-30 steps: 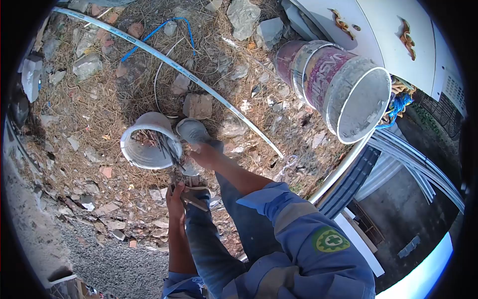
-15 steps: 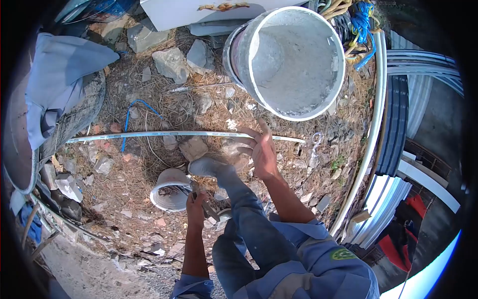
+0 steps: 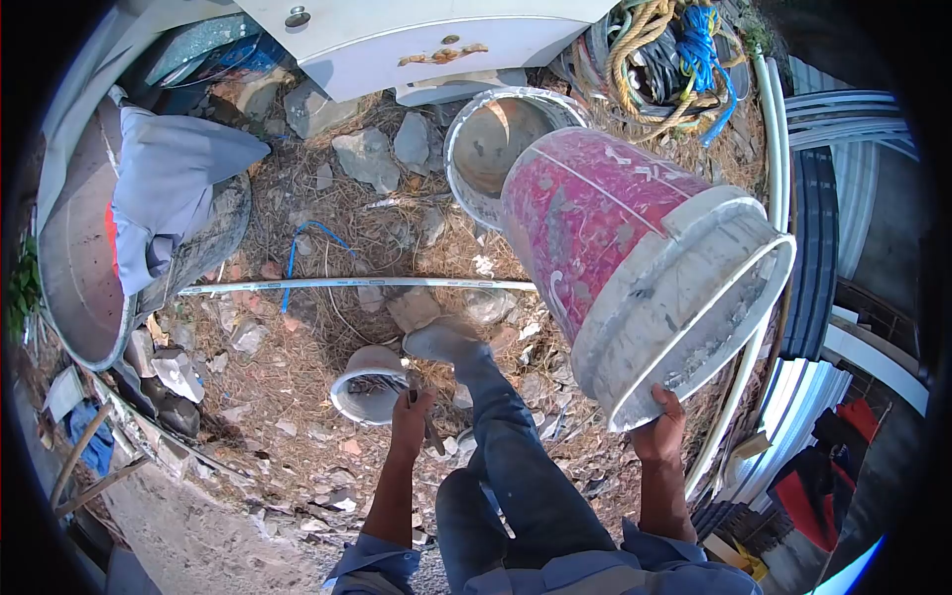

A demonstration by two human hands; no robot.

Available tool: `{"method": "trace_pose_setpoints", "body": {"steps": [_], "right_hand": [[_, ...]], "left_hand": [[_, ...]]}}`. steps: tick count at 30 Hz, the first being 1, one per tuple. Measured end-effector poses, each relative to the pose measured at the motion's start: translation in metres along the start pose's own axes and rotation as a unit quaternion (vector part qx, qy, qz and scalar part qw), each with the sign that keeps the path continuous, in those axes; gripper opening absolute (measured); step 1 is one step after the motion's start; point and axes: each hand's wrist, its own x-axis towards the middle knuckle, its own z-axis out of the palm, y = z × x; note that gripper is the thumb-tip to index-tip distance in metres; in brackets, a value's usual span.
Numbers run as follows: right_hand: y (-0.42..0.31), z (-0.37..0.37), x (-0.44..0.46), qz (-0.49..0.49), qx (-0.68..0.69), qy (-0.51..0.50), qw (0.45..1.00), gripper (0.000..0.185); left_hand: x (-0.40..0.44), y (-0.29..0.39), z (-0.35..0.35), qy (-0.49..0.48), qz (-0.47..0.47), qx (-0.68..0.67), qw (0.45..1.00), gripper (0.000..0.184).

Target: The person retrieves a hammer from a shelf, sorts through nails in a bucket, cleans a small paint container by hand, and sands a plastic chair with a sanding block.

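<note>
My right hand [image 3: 658, 432] grips the thick pale rim of a large pink bucket [image 3: 610, 213], thumb over the edge and fingers underneath. This bucket is tilted, its mouth facing me and to the right, its walls caked with dried grey mortar. Behind its base stands a second bucket [image 3: 496, 139], round mouth up. My left hand [image 3: 411, 409] is closed around a narrow grey tool [image 3: 433, 434] whose kind I cannot make out. Against that hand is a small pale bucket [image 3: 367, 382]; whether the fingers also hold its rim, I cannot tell.
A thin white pipe [image 3: 357, 284] crosses the rubble-strewn ground. A grey cloth [image 3: 178, 178] drapes over a large tub [image 3: 89, 278] at left. Coiled ropes [image 3: 684, 64] lie at upper right, above long pipes [image 3: 775, 149]. A white cabinet-like panel [image 3: 397, 35] stands at the top.
My right hand, earlier open and empty above the ground, now holds the large bucket's rim. That bucket has come out of the other one and tipped toward me. My left hand keeps its grip.
</note>
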Motion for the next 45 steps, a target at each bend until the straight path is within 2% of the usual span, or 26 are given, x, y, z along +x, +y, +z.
{"method": "trace_pose_setpoints", "body": {"steps": [1, 3, 5, 8, 9, 11, 12, 14, 17, 19, 21, 24, 27, 28, 29, 30, 33, 34, 37, 39, 41, 45], "right_hand": [[-0.013, -0.016, -0.016, -0.016, -0.035, -0.001, 0.999, 0.056], [-0.037, -0.048, -0.032, 0.060, -0.048, 0.024, 0.997, 0.060], [-0.041, -0.040, -0.044, 0.032, -0.128, -0.001, 0.991, 0.059], [-0.025, -0.076, -0.018, 0.072, -0.218, 0.036, 0.973, 0.052], [-0.005, -0.107, 0.013, 0.030, -0.312, -0.024, 0.949, 0.048], [0.022, -0.080, 0.040, 0.040, -0.331, -0.071, 0.940, 0.041], [0.036, -0.010, 0.046, 0.092, -0.260, -0.057, 0.960, 0.040], [0.085, 0.019, 0.089, 0.146, -0.263, -0.109, 0.947, 0.039], [0.149, 0.101, 0.124, 0.165, -0.258, -0.157, 0.939, 0.039], [0.185, 0.149, 0.141, 0.153, -0.255, -0.247, 0.922, 0.047], [0.196, 0.198, 0.152, 0.143, -0.261, -0.337, 0.893, 0.074], [0.194, 0.237, 0.199, 0.230, -0.240, -0.196, 0.922, 0.092], [0.193, 0.245, 0.278, 0.176, -0.115, -0.049, 0.976, 0.100], [0.191, 0.242, 0.301, 0.172, -0.068, -0.008, 0.983, 0.099], [0.191, 0.240, 0.318, 0.142, -0.051, 0.016, 0.988, 0.088], [0.196, 0.224, 0.346, 0.116, -0.072, -0.012, 0.991, 0.062], [0.196, 0.200, 0.376, 0.118, -0.018, -0.023, 0.993, 0.041], [0.185, 0.194, 0.361, 0.119, 0.004, -0.005, 0.993, 0.038], [0.173, 0.134, 0.319, 0.130, -0.054, -0.025, 0.990, 0.040], [0.172, 0.084, 0.281, 0.126, -0.142, 0.004, 0.982, 0.041], [0.184, 0.031, 0.259, 0.120, -0.231, 0.062, 0.963, 0.034], [0.202, -0.070, 0.240, 0.104, -0.314, 0.084, 0.940, 0.035]], "left_hand": [[-0.002, -0.003, -0.001, -0.002, -0.005, 0.006, 1.000, 0.031], [-0.008, -0.001, -0.001, 0.007, -0.011, -0.004, 1.000, 0.031], [-0.005, 0.002, 0.003, 0.014, -0.006, -0.012, 1.000, 0.030], [-0.006, -0.004, 0.006, 0.026, -0.013, -0.018, 0.999, 0.029], [-0.005, -0.006, 0.006, 0.029, -0.022, -0.020, 0.999, 0.028], [-0.004, -0.008, 0.007, 0.029, -0.030, -0.049, 0.998, 0.026], [-0.004, -0.009, 0.008, 0.024, -0.028, -0.077, 0.996, 0.025], [-0.006, -0.005, 0.007, 0.024, -0.032, -0.110, 0.993, 0.020], [-0.005, 0.002, 0.010, 0.040, -0.032, -0.145, 0.988, 0.018], [-0.002, 0.007, 0.006, 0.044, -0.035, -0.108, 0.993, 0.019], [0.006, -0.003, 0.001, 0.049, -0.033, -0.087, 0.994, 0.020], [0.012, -0.007, -0.002, 0.040, -0.027, -0.092, 0.995, 0.020], [0.016, 0.008, 0.008, 0.048, -0.014, -0.094, 0.994, 0.021], [0.017, 0.007, 0.011, 0.050, -0.015, -0.100, 0.994, 0.021], [0.017, 0.002, 0.013, 0.053, -0.019, -0.106, 0.993, 0.021], [0.019, -0.003, 0.014, 0.055, -0.023, -0.114, 0.992, 0.021], [0.014, -0.020, 0.020, 0.064, -0.044, -0.137, 0.988, 0.020], [0.009, -0.024, 0.020, 0.065, -0.054, -0.139, 0.987, 0.020], [-0.006, -0.032, 0.016, 0.051, -0.061, -0.150, 0.985, 0.019], [-0.014, -0.038, 0.018, 0.039, -0.059, -0.173, 0.982, 0.019], [-0.017, -0.044, 0.022, 0.040, -0.034, -0.191, 0.980, 0.022], [-0.033, -0.073, 0.009, 0.067, -0.042, -0.186, 0.979, 0.026]]}}
